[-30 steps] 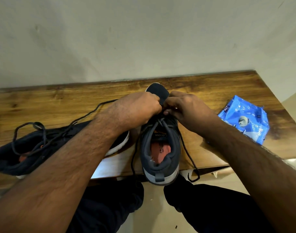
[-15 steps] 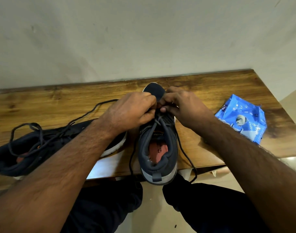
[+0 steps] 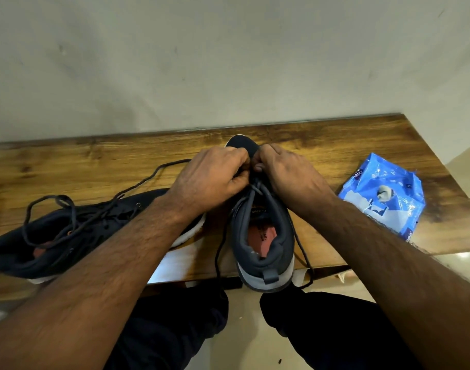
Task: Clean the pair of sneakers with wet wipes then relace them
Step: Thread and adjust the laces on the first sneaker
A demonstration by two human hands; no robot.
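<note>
Centre of frame: dark sneaker [image 3: 263, 236] sits upright on the wooden surface [image 3: 95, 166], toe pointing to the wall, heel hanging just over the near edge. Left hand [image 3: 209, 180] & right hand [image 3: 287, 174] meet over its front eyelets, knuckles nearly touching; fingers of both curled in, pinching the dark lace [image 3: 255, 188] where it crosses the tongue. Exact fingertip grip hidden by the knuckles. Loose lace ends trail down both sides of the heel. Lower left: 2nd sneaker [image 3: 68, 236] lies on its side, partly under the left forearm, its own lace [image 3: 137, 188] looped loosely across the surface. Right of frame: blue wet wipes pack [image 3: 383, 193], lying flat, well apart from the shoes.
</note>
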